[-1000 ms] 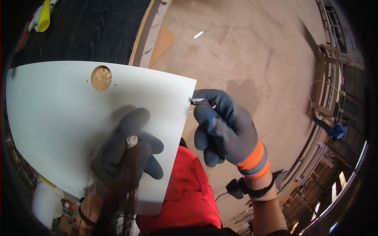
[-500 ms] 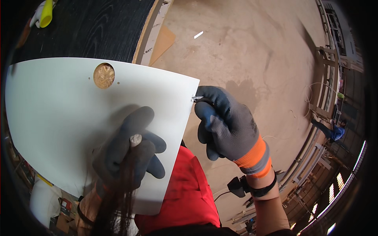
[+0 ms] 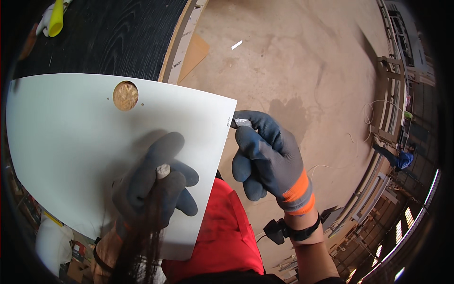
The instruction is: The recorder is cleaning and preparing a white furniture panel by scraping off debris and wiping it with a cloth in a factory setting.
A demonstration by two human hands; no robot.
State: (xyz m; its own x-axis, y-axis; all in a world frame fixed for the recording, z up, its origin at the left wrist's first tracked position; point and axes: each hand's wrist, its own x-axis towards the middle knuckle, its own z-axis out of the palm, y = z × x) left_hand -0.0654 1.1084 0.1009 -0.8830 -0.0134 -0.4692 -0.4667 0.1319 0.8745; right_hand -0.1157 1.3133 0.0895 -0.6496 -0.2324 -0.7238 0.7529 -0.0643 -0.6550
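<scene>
A white panel (image 3: 71, 123) lies before me, with a round bored hole (image 3: 125, 96) showing chipboard inside and a small screw hole on either side. My left hand (image 3: 156, 182), in a grey-blue coated glove, is over the panel. It grips a small whitish stub (image 3: 162, 171) between thumb and fingers; strands of hair hide part of it. At the panel's right edge my right hand (image 3: 267, 154), gloved alike with an orange cuff, pinches a small silvery flat piece (image 3: 243, 122) between thumb and forefinger. Dark specks (image 3: 229, 121) mark the panel beside its fingertips.
A black wood-grained board (image 3: 104, 38) lies beyond the panel. A yellow tube-shaped thing (image 3: 56, 19) is at the far left. On the concrete floor (image 3: 274, 57) lies a white strip (image 3: 237, 45). Another person in blue (image 3: 404, 158) is far right.
My right hand has turned and dropped slightly, its fingertips still by the panel's edge. More of the silvery piece shows. My left hand has barely moved.
</scene>
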